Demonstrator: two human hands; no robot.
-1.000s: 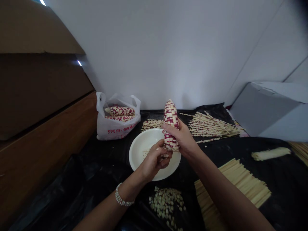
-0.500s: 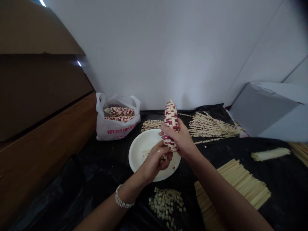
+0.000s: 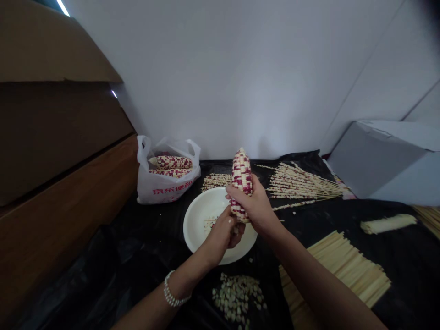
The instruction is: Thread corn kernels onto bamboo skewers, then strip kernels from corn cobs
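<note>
An upright corn cob (image 3: 242, 172) with cream and purple kernels is gripped by my right hand (image 3: 259, 206), thumb across its near side. My left hand (image 3: 219, 236) is curled under the cob's lower end, touching it. Pale kernels show between its fingers, which are partly hidden. Both hands are over a white bowl (image 3: 192, 224), where loose kernels (image 3: 210, 223) lie. A thin stick passes across the bowl behind my hands. On the black sheet in front of the bowl rests a pile of pale kernels (image 3: 239, 293).
At the left stands a white plastic bag (image 3: 165, 188) holding more cobs (image 3: 172, 162). Kernel-threaded skewers (image 3: 295, 181) lie behind and to the right. Bare sticks (image 3: 350, 266), a stripped cob (image 3: 388, 223) and a white box (image 3: 378, 160) are on the right.
Both hands and the cob sit slightly lower and a little further left in view. My left fingers have shifted under the cob's lower end. The view itself has tilted slightly.
</note>
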